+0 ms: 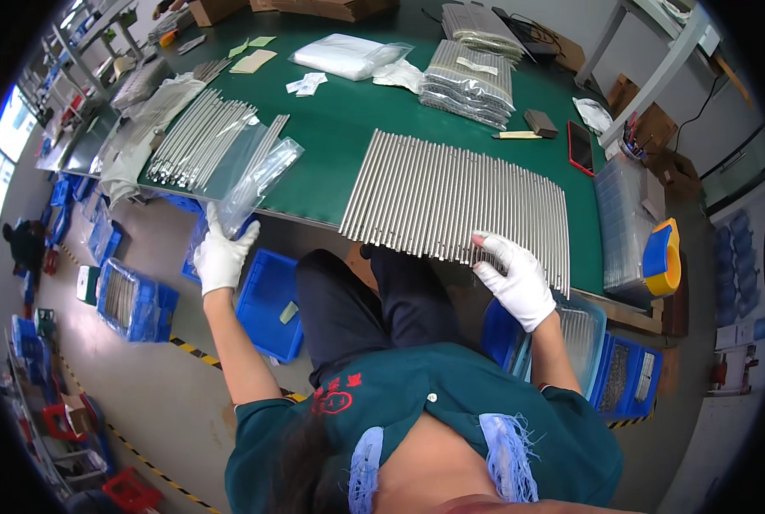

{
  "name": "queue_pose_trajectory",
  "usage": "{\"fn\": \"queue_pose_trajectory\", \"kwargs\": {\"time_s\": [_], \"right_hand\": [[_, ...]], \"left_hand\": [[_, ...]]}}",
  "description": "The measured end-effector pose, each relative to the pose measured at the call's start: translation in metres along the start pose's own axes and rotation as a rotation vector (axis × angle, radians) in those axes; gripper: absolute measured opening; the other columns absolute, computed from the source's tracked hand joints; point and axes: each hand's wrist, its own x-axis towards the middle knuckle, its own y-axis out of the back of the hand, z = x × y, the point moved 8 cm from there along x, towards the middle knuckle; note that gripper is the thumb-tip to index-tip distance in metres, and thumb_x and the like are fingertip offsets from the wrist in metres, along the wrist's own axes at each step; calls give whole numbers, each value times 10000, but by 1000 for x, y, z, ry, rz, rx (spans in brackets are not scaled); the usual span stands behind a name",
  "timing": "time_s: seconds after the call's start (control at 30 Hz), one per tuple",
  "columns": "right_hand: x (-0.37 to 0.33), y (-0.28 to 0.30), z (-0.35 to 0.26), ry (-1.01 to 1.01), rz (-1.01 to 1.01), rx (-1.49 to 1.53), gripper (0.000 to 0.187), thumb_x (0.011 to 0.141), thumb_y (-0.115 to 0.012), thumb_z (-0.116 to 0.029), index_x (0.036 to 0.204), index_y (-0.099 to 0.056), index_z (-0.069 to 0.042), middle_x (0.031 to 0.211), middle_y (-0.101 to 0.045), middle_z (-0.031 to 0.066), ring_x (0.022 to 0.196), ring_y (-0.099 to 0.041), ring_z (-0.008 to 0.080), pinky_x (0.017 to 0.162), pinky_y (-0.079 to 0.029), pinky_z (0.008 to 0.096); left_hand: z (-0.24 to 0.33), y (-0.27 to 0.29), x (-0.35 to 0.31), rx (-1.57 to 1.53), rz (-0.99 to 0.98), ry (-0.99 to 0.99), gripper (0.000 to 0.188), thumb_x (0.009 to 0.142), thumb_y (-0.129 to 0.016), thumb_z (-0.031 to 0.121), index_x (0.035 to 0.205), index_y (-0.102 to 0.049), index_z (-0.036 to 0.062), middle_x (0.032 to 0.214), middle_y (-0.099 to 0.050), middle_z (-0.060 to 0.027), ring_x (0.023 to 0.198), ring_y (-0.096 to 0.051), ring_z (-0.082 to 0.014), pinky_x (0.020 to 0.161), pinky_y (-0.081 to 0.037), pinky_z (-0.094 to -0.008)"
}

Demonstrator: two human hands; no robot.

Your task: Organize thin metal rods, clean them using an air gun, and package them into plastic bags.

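Observation:
A clear plastic bag point(261, 178) slants over the near table edge at the left. Its lower end lies between the thumb and fingers of my left hand point(222, 254), in a white glove. Side by side in front of me lies a wide row of thin silvery metal rods point(455, 197), their near ends at the table edge. My right hand point(513, 278), also gloved in white with bare fingertips showing, rests at those ends, thumb and forefinger apart. More metal rods point(201, 141) lie at the left, partly on clear plastic.
Wrapped rod bundles point(466, 84) and a white plastic package point(348, 56) lie at the back of the green table point(331, 120). A phone point(580, 147), a dark block point(541, 123) and a yellow tape dispenser point(662, 257) are at the right. Blue bins point(267, 304) stand below.

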Motion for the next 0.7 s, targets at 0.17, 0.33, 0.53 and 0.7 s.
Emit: {"fn": "queue_pose_trajectory", "kwargs": {"time_s": [0.17,0.33,0.53,0.7], "right_hand": [[13,-2,4,-10,-86,-45,347,810,-667,-203,1121,-617,-57,1129,-649,130,1045,-613,308,904,-485,383],[17,-9,3,-33,-160,-105,394,810,-662,-182,1187,-607,-83,1211,-618,128,1123,-580,311,968,-452,379],[16,-11,10,5,-137,-125,407,819,-655,-294,1157,-602,-75,1182,-622,116,1115,-575,298,959,-447,399],[59,-47,10,297,-269,-255,568,841,-608,-435,1264,-536,-63,1287,-547,146,1259,-452,322,1063,-336,423]], "left_hand": [[8,-4,-19,-377,-154,-154,881,801,-731,412,1492,-260,134,1171,-623,-226,1022,-639,-339,895,-473,-369],[52,-15,-36,-639,-336,-231,716,871,-698,287,1474,-333,157,713,-563,-50,648,-548,-114,703,-481,-265],[64,6,-36,-1088,-346,-136,463,982,-548,258,1372,-467,23,670,-536,-4,584,-503,-59,605,-427,-203],[178,-13,-40,-766,-264,-743,401,923,-618,252,1271,-568,58,1222,-600,-153,1139,-570,-259,976,-438,-345]]}}
